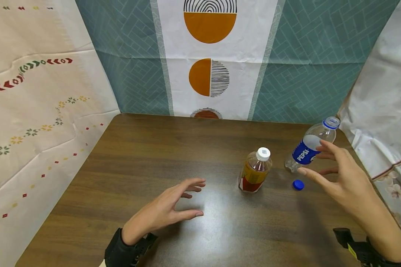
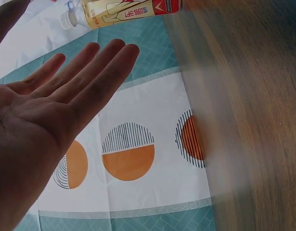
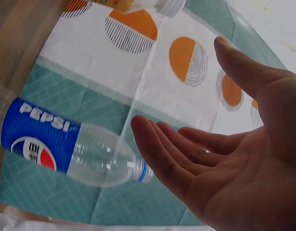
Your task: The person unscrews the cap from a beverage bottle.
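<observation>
At the right of the table stands a clear Pepsi bottle (image 1: pixel 305 148) with a blue label and an uncapped mouth; its label also faces the right wrist view (image 3: pixel 39 134). My right hand (image 1: pixel 345 174) is beside it, fingers extended and thumb apart, with nothing in the palm. A blue bottle cap (image 1: pixel 298 185) lies on the table by the bottle's base. Left of these stands a juice bottle (image 1: pixel 255 170) with a yellow and red label and a white cap. Further left, my left hand (image 1: pixel 167 207) hovers over the table, fingers relaxed and holding nothing.
The brown wooden table (image 1: pixel 147 155) ends at the back against a teal and white patterned cloth (image 1: pixel 130 59). A cream cloth with small printed motifs (image 1: pixel 36 122) borders the left side, and a white cloth (image 1: pixel 381 92) the right.
</observation>
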Motion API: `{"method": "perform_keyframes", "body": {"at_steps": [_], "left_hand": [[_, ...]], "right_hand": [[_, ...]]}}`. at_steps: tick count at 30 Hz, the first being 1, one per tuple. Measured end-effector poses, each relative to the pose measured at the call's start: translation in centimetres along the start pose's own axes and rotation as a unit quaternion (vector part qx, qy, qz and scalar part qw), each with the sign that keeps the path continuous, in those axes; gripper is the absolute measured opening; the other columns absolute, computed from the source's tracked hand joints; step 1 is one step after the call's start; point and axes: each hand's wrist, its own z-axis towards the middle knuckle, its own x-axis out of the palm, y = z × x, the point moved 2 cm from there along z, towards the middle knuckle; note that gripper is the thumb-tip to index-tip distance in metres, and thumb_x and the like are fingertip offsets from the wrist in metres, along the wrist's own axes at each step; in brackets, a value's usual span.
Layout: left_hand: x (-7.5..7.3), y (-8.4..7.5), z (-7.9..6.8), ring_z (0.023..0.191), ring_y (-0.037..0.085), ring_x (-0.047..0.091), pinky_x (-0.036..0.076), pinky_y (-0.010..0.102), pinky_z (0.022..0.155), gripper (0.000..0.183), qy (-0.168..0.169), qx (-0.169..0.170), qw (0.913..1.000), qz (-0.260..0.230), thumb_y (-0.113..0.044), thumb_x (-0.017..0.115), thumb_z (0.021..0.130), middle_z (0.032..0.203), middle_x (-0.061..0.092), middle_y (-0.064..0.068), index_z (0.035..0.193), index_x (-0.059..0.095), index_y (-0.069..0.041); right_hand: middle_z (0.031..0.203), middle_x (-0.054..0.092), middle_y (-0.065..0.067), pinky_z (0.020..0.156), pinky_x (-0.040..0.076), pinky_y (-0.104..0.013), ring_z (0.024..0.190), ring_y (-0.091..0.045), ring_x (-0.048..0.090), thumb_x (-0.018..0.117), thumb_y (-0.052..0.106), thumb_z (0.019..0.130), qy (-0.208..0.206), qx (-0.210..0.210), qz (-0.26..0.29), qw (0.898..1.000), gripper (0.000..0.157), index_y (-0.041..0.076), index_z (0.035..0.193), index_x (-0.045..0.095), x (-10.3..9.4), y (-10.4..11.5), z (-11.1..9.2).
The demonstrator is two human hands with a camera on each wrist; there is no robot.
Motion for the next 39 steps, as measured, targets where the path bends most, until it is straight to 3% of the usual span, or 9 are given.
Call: {"method": "perform_keyframes", "body": {"at_steps": [4,6,10,14,17,25,32,39], "left_hand": [[0.5,1.9,-0.3,0.117,0.016,0.049,0.051,0.043,0.088,0.065,0.006,0.001,1.0000,0.004,-0.024,0.069,0.087,0.137,0.047,0.002,0.141,0.035,-0.017],[0.7,2.8,-0.4,0.118,0.015,0.048,0.051,0.042,0.088,0.066,0.010,-0.001,0.9999,0.005,-0.030,0.067,0.088,0.138,0.046,0.000,0.143,0.032,-0.020],[0.6,2.8,-0.4,0.119,0.016,0.048,0.051,0.042,0.089,0.065,0.015,-0.004,0.9999,0.003,-0.033,0.065,0.089,0.139,0.045,0.001,0.144,0.031,-0.020],[0.6,2.8,-0.5,0.119,0.016,0.048,0.051,0.042,0.089,0.065,0.013,-0.005,0.9999,0.006,-0.033,0.065,0.089,0.139,0.045,0.001,0.143,0.031,-0.020],[0.7,2.9,-0.5,0.119,0.016,0.048,0.051,0.042,0.088,0.066,0.011,-0.004,0.9999,0.008,-0.032,0.066,0.088,0.139,0.045,0.002,0.143,0.032,-0.020],[0.6,3.1,-0.6,0.119,0.015,0.048,0.051,0.041,0.088,0.067,0.005,-0.007,0.9999,0.006,-0.031,0.068,0.087,0.139,0.045,0.000,0.143,0.032,-0.020],[0.6,3.1,-0.6,0.119,0.014,0.048,0.051,0.041,0.089,0.065,0.007,-0.006,0.9999,0.007,-0.032,0.066,0.088,0.139,0.045,0.000,0.143,0.033,-0.020],[0.6,3.0,-0.7,0.119,0.013,0.047,0.051,0.040,0.089,0.065,0.006,-0.010,0.9999,0.011,-0.034,0.065,0.089,0.139,0.045,-0.002,0.143,0.032,-0.021]], "right_hand": [[0.119,0.050,-0.021,0.061,0.042,0.001,0.077,-0.013,0.063,0.080,0.013,0.075,0.007,-0.005,0.008,1.000,0.082,0.003,0.143,0.036,0.7,0.4,0.2],[0.118,0.051,-0.019,0.060,0.043,0.000,0.076,-0.027,0.063,0.080,0.014,0.075,0.013,-0.008,0.009,1.000,0.080,0.003,0.142,0.037,1.1,0.7,0.3],[0.119,0.052,-0.020,0.061,0.044,-0.002,0.079,-0.033,0.063,0.078,0.016,0.077,0.026,-0.011,0.021,0.999,0.078,0.002,0.141,0.036,1.7,1.1,0.6],[0.120,0.051,-0.020,0.065,0.056,-0.030,0.081,-0.034,0.063,0.076,0.021,0.079,0.041,-0.006,0.016,0.999,0.077,0.003,0.142,0.035,2.3,1.5,1.0],[0.118,0.051,-0.019,0.067,0.053,-0.052,0.083,-0.034,0.062,0.075,0.024,0.081,0.047,-0.006,0.009,0.999,0.076,0.003,0.143,0.035,2.8,1.8,1.2],[0.119,0.053,-0.017,0.066,0.054,-0.048,0.087,-0.026,0.058,0.075,0.026,0.080,0.054,-0.026,0.014,0.998,0.076,0.001,0.141,0.036,4.2,2.3,1.7],[0.119,0.053,-0.021,0.065,0.051,-0.049,0.083,-0.028,0.055,0.074,0.026,0.082,0.066,-0.050,0.020,0.996,0.075,0.000,0.142,0.035,5.2,2.7,2.1],[0.113,0.054,-0.015,0.062,0.050,-0.042,0.088,-0.022,0.051,0.074,0.028,0.081,0.062,-0.070,0.007,0.996,0.076,-0.001,0.140,0.036,6.1,2.7,2.7]]}}
